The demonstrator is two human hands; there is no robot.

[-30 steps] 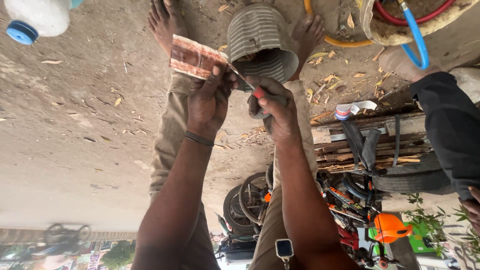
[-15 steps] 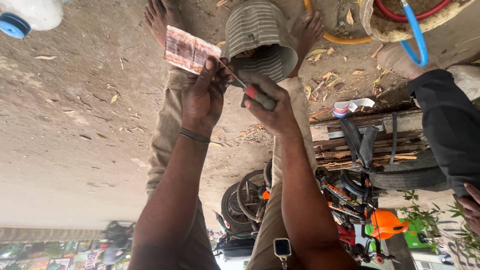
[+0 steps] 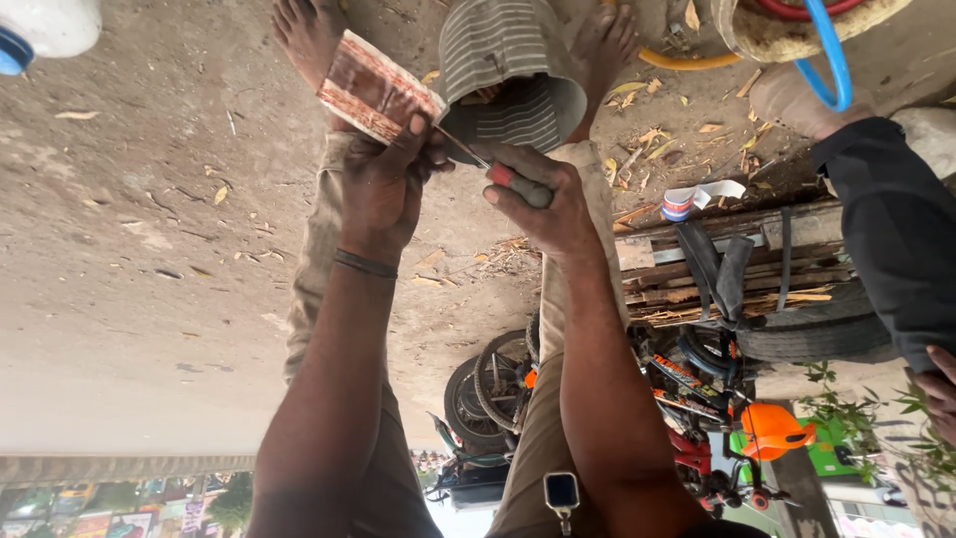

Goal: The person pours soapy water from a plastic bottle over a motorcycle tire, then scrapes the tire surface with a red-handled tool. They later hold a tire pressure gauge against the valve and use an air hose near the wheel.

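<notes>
My left hand (image 3: 383, 189), with a dark band on the wrist, grips a rust-brown rectangular piece (image 3: 373, 88) with pale edges. My right hand (image 3: 543, 204) is closed around a screwdriver (image 3: 518, 181) with a red and black handle. Its thin shaft points up-left to the edge of the brown piece, next to my left thumb. Just beyond the hands, a grey ribbed metal cylinder (image 3: 513, 70) lies on the dirt between my bare feet.
Another person's dark sleeve (image 3: 891, 229) and foot (image 3: 797, 100) are at the right. A wooden pallet (image 3: 717, 269) with rubber straps, a tyre (image 3: 817, 339) and a tape roll (image 3: 682, 202) lie beside my right leg. Blue hose (image 3: 832, 65), white container (image 3: 45, 25), motorbike parts behind.
Both hands keep their grip. The brown piece and the screwdriver have shifted slightly up in the view, and the shaft tip stays at the piece's edge.
</notes>
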